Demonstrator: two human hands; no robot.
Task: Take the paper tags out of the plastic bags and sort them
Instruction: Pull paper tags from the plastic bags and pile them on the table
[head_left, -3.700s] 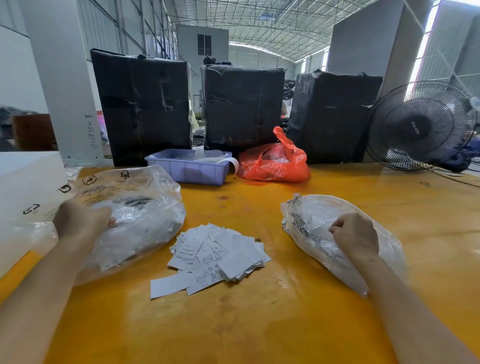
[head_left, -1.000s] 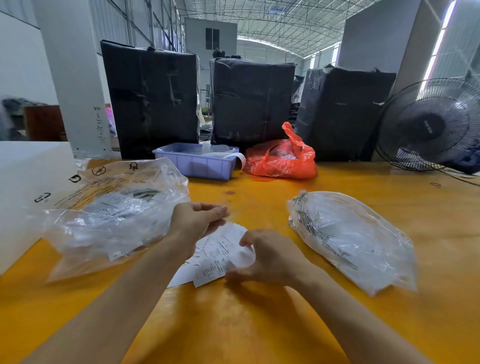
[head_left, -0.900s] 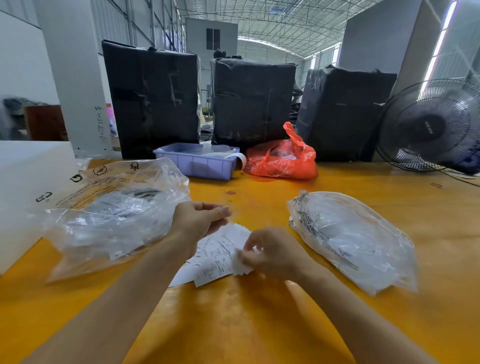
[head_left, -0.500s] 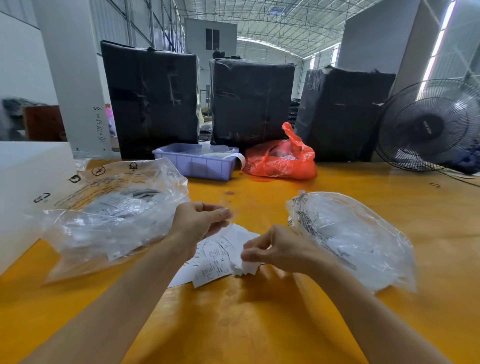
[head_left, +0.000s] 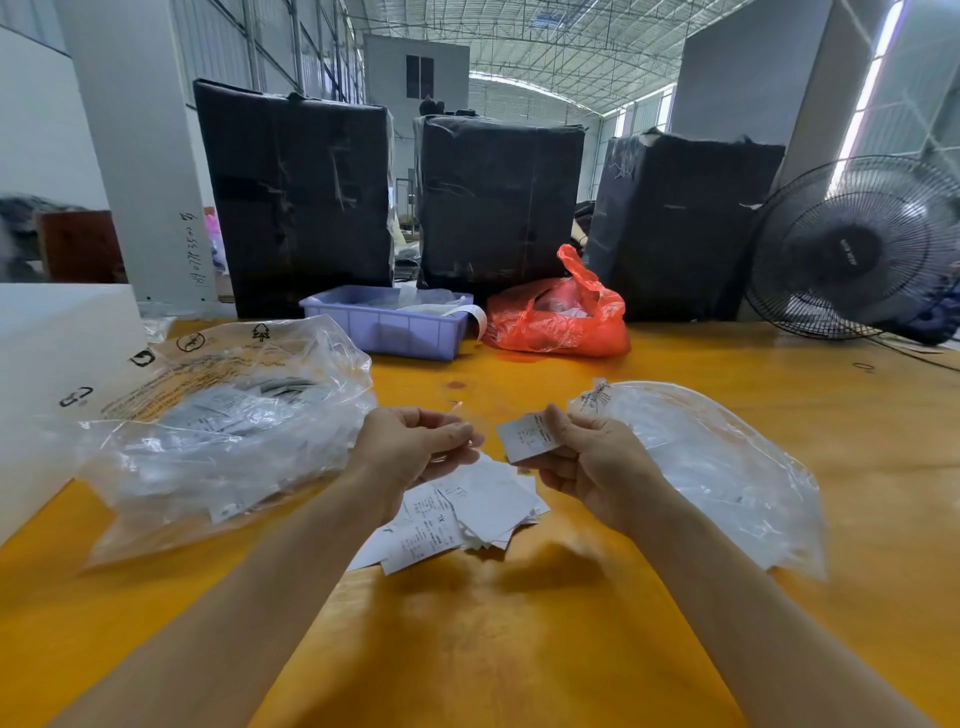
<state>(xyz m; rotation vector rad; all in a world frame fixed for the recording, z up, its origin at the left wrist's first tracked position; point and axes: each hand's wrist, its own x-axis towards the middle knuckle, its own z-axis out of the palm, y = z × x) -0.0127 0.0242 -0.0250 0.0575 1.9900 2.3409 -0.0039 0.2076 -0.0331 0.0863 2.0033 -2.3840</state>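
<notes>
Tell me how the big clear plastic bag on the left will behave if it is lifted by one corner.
The clear bag is thin and crumpled, so it would probably sag rather than hold shape. The loose paper tags inside would likely slide toward the low end. It looks light for its bulk, and its glossy film may slip between the fingers.
</notes>
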